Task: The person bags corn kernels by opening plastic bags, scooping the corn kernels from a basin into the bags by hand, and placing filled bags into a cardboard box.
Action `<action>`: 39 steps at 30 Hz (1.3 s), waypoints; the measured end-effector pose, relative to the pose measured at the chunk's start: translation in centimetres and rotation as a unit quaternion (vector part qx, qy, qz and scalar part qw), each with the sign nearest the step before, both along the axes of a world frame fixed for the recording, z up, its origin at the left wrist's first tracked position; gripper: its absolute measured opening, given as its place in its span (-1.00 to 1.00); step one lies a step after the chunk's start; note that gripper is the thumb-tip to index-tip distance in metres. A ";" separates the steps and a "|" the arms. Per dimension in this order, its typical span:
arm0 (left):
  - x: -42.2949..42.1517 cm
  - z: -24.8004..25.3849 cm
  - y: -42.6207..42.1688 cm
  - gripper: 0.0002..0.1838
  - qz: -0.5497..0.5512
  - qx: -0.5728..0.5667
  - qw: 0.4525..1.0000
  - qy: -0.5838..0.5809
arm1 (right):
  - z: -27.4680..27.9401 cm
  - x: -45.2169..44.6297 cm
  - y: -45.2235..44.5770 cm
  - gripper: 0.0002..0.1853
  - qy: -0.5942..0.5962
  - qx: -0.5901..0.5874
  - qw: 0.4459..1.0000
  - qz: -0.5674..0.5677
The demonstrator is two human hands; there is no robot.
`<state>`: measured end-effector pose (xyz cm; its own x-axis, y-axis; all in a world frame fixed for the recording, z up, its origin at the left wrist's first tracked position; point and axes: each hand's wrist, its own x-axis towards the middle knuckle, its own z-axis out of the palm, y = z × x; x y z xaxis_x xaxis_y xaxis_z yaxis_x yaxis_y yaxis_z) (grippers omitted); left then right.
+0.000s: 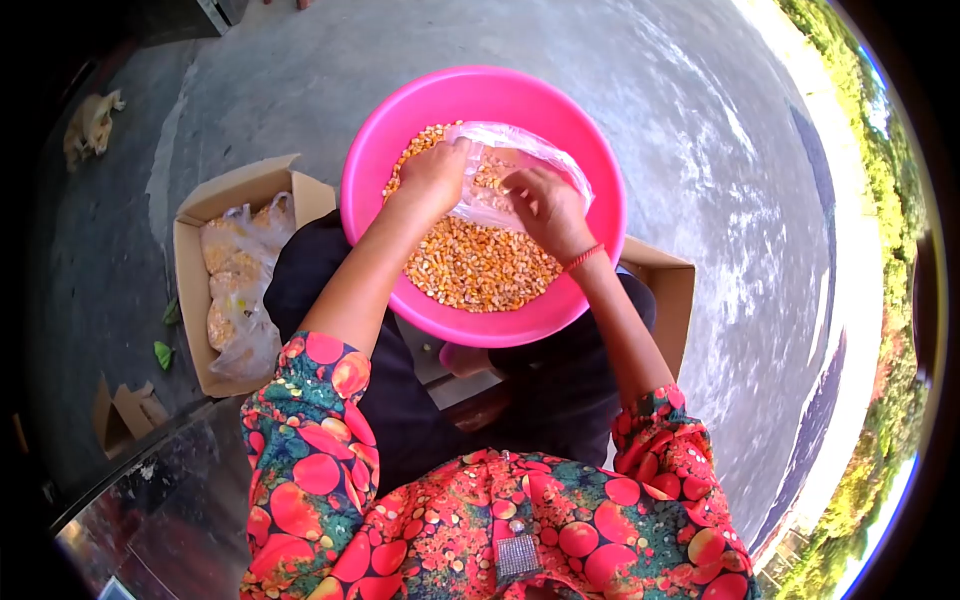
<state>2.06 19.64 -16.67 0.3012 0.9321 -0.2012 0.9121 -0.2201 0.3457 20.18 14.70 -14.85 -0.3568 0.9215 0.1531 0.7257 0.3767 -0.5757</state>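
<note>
A pink basin (484, 82) rests on the lap, with loose yellow corn kernels (480, 265) spread over its bottom. Inside it lies a clear plastic bag (545, 150), its mouth spread wide and some kernels in it. My left hand (435, 175) is closed on the bag's left edge, the fingertips partly hidden by the plastic. Over the bag's right side is my right hand (552, 212), fingers bent and apart from the thumb, with nothing plainly visible in them. A red band circles the right wrist.
Left of the lap, a cardboard box (192, 290) holds filled plastic bags (235, 275). Another open box (665, 300) stands at the right, partly under the basin. A small animal (92, 128) lies on the concrete floor (730, 220) at far left. Cardboard pieces (128, 415) lie lower left.
</note>
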 end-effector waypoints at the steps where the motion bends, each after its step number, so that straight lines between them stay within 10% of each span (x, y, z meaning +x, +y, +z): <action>1: 0.1 0.3 0.0 -0.74 -0.001 -0.001 1.000 0.000 | 0.7 -1.1 -1.0 -0.86 0.014 -0.049 0.997 0.059; 4: 0.3 1.2 -0.5 -0.65 -0.011 -0.005 1.000 -0.018 | -1.1 -3.0 -3.3 -0.90 -0.013 -0.055 0.972 0.230; 16: -0.7 1.4 -1.0 -0.52 -0.047 -0.020 0.997 -0.064 | -7.7 -2.9 -5.1 -0.79 -0.102 -0.166 0.968 0.157; 20: -0.7 1.5 -1.1 -0.53 -0.044 -0.023 0.997 -0.063 | -3.6 -2.5 -4.9 -0.74 0.193 -0.356 0.912 0.065; 22: -0.6 1.5 -1.1 -0.53 -0.042 -0.024 0.997 -0.065 | -1.6 -1.9 -4.8 -0.75 0.407 -0.555 0.720 -0.091; 29: -0.5 1.6 -1.2 -0.55 -0.054 -0.030 0.996 -0.058 | -2.5 -0.6 -5.9 -0.75 0.567 -0.512 0.632 -0.130; 36: -0.7 2.1 -1.3 -0.55 -0.038 -0.014 0.998 -0.053 | 3.4 -0.8 -2.3 -0.77 0.678 -0.211 0.685 -0.164; 39: -0.6 2.6 -1.3 -0.54 -0.030 -0.029 0.998 -0.046 | 1.7 -1.4 0.0 -0.74 0.559 -0.154 0.802 -0.143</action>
<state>1.48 18.39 -14.09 0.3761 0.8991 -0.2241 0.8620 -0.2507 0.4405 18.76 14.71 -13.19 0.0764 0.9969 -0.0204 -0.2769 0.0016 -0.9609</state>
